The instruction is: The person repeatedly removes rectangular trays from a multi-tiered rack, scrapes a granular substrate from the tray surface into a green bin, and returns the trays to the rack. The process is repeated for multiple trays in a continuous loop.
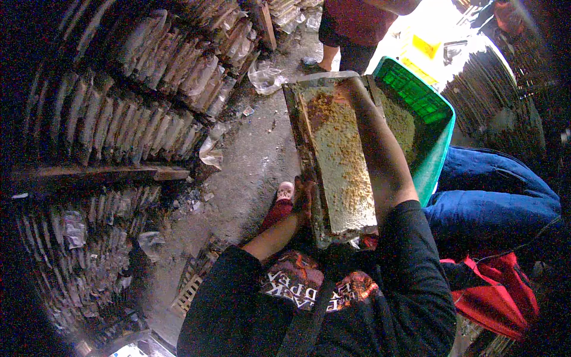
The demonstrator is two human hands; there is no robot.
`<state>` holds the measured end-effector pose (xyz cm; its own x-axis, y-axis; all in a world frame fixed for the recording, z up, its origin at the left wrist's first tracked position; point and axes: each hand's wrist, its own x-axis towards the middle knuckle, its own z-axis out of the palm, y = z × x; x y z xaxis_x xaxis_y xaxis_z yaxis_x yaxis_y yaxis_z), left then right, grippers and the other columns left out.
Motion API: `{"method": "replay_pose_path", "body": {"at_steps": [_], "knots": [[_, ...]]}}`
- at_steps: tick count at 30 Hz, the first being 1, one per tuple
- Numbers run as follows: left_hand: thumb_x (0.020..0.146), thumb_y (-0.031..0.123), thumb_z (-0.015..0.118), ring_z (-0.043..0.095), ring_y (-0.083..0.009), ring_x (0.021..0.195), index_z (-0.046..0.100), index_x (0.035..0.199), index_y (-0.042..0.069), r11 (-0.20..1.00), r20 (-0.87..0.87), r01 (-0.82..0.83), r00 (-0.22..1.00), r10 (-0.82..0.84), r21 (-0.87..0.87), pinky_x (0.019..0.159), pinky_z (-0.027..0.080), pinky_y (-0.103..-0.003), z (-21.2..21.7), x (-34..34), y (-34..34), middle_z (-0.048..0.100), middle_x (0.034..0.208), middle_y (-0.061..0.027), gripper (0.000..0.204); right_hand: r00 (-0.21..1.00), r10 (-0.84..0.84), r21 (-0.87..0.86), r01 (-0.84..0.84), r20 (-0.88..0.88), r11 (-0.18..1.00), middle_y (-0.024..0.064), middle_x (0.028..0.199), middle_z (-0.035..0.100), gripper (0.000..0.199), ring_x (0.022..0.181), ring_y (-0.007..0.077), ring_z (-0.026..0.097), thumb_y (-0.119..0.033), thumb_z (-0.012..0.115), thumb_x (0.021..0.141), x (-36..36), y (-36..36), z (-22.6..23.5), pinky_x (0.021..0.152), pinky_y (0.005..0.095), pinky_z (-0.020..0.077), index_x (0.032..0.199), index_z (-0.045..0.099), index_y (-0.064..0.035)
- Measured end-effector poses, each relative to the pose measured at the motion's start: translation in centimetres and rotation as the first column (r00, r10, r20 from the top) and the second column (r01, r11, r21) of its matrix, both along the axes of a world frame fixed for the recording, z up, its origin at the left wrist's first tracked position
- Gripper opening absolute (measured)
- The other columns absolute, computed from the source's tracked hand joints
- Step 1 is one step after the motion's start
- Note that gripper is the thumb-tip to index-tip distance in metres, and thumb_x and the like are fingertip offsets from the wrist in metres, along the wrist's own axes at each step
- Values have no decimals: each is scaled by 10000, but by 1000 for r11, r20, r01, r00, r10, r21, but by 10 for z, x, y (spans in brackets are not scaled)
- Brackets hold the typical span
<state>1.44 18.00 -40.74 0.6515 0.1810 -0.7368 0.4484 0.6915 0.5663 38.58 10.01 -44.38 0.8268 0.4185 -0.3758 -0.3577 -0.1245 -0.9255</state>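
Note:
A long, shallow wooden tray (336, 202) rests tilted across my lap, covered with a crumbly layer, pale cream with yellow and brown patches. My left hand (307, 199) grips the tray's left side, its fingers wrapped around the wooden rim. Over the far end, by a brown patch, my right hand (348, 90) reaches down to the layer; its fingers are too small and blurred to read. Clear plastic sheeting (342, 75) shows along the tray's far edge. Just right of the tray stands a green plastic crate (447, 128), with a similar grainy, yellowish material inside.
Racks of thin stacked trays (128, 128), some wrapped in plastic, line the left side. Another person (351, 35) stands beyond the tray. Blue fabric (488, 190) and a red bag (493, 294) lie at right. Plastic scraps (264, 77) litter the floor.

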Motion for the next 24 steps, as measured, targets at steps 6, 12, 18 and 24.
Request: {"method": "replay_pose_path", "body": {"at_steps": [6,12,18,24], "knots": [[778,200,506,474,-207,846,397,1029,56,998,-93,-52,994,49,-29,793,390,-341,33,11,4,484,940,-82,309,973,-160,-360,212,168,909,87,642,592,103,534,205,562,-135,578,707,28,-58,4,452,346,434,756,616,-53],[686,170,505,449,-200,818,402,964,55,983,82,-100,993,88,155,754,376,-318,-51,-5,2,481,908,-81,318,980,116,-696,29,160,717,103,636,620,117,505,133,567,-120,621,652,6,-59,68,474,294,464,745,645,-53],[687,184,513,434,-203,886,401,995,48,990,113,-97,990,86,98,801,365,-321,-25,-1,7,471,968,-93,355,922,380,-758,-193,78,624,62,592,584,158,472,100,523,-12,575,651,-34,-90,77,421,262,427,796,624,31],[705,209,489,419,-219,925,390,1056,47,999,107,-46,993,45,10,849,347,-326,-33,0,12,444,1010,-117,400,941,339,-709,-248,-14,660,74,657,614,235,521,121,571,-65,567,711,-97,-123,107,526,240,499,929,608,13]]}}
